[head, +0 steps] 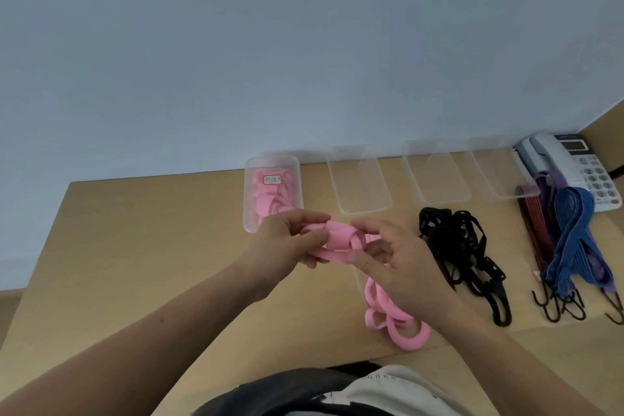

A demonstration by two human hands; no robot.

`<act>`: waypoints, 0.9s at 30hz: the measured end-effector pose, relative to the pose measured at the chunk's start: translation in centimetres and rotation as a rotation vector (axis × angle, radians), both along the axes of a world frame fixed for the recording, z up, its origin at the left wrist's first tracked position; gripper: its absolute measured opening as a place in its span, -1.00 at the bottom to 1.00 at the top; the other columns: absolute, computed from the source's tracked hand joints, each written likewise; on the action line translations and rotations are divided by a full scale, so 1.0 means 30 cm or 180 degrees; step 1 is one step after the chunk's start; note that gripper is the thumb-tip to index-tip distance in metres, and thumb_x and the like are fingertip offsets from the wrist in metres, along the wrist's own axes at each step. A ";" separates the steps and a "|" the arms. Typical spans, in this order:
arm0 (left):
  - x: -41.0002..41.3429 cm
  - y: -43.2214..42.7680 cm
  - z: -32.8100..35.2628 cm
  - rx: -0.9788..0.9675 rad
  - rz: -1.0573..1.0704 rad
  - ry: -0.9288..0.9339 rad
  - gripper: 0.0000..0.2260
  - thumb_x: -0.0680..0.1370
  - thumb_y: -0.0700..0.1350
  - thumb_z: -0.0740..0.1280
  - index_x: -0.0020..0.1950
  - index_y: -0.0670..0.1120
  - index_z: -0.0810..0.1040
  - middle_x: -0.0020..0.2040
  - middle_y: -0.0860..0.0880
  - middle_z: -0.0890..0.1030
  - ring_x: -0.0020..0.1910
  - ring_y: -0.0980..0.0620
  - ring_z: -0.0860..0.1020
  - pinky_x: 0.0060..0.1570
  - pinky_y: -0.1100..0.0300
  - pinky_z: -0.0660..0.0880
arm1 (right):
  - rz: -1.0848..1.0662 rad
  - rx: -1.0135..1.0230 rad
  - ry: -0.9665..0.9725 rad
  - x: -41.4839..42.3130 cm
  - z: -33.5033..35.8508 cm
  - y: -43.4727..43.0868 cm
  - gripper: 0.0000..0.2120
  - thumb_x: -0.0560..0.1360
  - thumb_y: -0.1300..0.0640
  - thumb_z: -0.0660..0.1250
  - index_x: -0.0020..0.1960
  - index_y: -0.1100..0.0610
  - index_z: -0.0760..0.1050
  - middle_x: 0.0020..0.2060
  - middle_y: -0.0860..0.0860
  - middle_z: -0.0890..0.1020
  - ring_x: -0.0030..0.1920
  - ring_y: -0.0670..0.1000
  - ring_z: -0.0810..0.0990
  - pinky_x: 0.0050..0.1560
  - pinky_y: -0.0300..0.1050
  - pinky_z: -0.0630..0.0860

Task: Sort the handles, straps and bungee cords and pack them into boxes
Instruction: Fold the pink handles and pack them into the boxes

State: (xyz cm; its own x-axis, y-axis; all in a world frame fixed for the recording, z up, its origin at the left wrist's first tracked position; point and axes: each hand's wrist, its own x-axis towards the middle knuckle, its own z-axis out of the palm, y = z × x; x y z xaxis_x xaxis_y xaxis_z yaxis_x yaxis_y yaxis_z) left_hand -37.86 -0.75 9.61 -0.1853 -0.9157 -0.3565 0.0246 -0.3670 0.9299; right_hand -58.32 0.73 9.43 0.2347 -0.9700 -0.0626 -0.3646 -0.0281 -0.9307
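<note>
Could drop: The pink handle [337,234] is held up in the air by fingertips only. I think it could slip and fall on the worktop [135,246] if one side lets go too soon.
Could pop open: It looks soft and is bent into loops. If it goes into the box loose, it may spring back and stick up over the rim.
Could be too full: The labelled box [249,213] already has pink pieces inside. One more may not lie flat unless it is folded small.
Could get knocked: The right arm hangs over the loose pink handles [395,317]. A fast move might push them around.
Could get mixed: The black straps [456,246] and the bungee cords [570,236] lie near on the right. Their hooks and buckles might catch on something soft.
Left grip [287,243]: Its fingers and thumb are curled in. They pinch the left end of the pink handle.
Right grip [391,260]: Its thumb and bent fingers pinch the right side. I cannot tell if a finger pokes through a loop.
Where it is: Between both hands, above the worktop, just in front of the labelled box and not touching it.
How it looks: Pink and squashy like foam. It has a flat band, a fat roll in the middle and round loops.
Other boxes: Three see-through boxes [359,179] stand in a row beside the labelled one.
</note>
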 end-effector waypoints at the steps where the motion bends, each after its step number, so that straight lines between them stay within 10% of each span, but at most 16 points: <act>1: 0.000 -0.008 -0.008 0.0038 0.0037 0.0019 -0.85 0.53 -0.28 0.39 0.08 -0.13 0.62 -0.26 -0.04 0.67 -0.41 0.03 0.60 -0.41 0.33 0.45 | -0.0037 -0.0063 0.0085 0.000 -0.006 0.000 -0.66 0.44 -0.02 0.46 0.12 -0.31 0.46 -0.06 -0.24 0.65 -0.10 -0.16 0.66 -0.10 -0.35 0.55; 9: -0.095 -0.094 -0.067 0.0108 0.0121 -0.0032 -0.87 0.52 -0.22 0.42 0.06 -0.12 0.65 -0.19 -0.11 0.68 -0.38 0.03 0.60 -0.37 0.33 0.47 | 0.0487 -0.1293 0.1727 -0.069 -0.058 -0.079 -0.45 0.38 -0.17 0.42 0.31 -0.02 0.46 0.21 -0.16 0.48 0.04 -0.14 0.54 -0.06 -0.17 0.55; 18: -0.231 -0.312 -0.138 0.0361 0.0512 -0.0175 -0.77 0.50 -0.11 0.38 0.15 -0.08 0.57 -0.16 -0.08 0.66 -0.26 -0.03 0.62 -0.27 0.13 0.54 | 0.0433 -0.1991 0.2018 -0.151 -0.144 -0.386 -0.70 0.29 0.13 0.57 -0.03 0.15 0.60 -0.11 0.00 0.65 -0.11 0.07 0.60 -0.16 -0.02 0.59; 22: -0.263 -0.449 -0.179 0.0230 0.0932 -0.0980 -0.92 0.59 -0.08 0.26 0.01 0.06 0.53 -0.07 0.03 0.65 -0.17 0.04 0.63 -0.21 0.10 0.51 | 0.0397 -0.1971 0.2074 -0.172 -0.196 -0.547 -0.71 0.24 0.17 0.55 -0.08 0.14 0.57 -0.17 0.00 0.62 -0.13 0.10 0.59 -0.22 -0.10 0.53; 27: -0.270 -0.549 -0.271 0.0115 0.0654 -0.2325 -0.55 0.54 -0.16 0.25 0.45 -0.11 0.36 0.34 -0.05 0.46 0.16 -0.03 0.51 0.08 0.17 0.37 | 0.0584 -0.1950 0.2388 -0.168 -0.259 -0.717 -0.72 0.25 0.18 0.54 -0.06 0.18 0.59 -0.19 0.07 0.63 -0.17 0.18 0.58 -0.18 -0.04 0.52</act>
State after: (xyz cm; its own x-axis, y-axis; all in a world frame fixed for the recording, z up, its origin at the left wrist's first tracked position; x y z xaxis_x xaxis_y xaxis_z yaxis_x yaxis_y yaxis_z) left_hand -45.95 -17.20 1.48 0.2823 -0.8918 -0.3537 -0.5217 -0.4521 0.7235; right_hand -63.38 -20.78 1.65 0.4896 -0.8370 0.2444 -0.7964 -0.5434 -0.2654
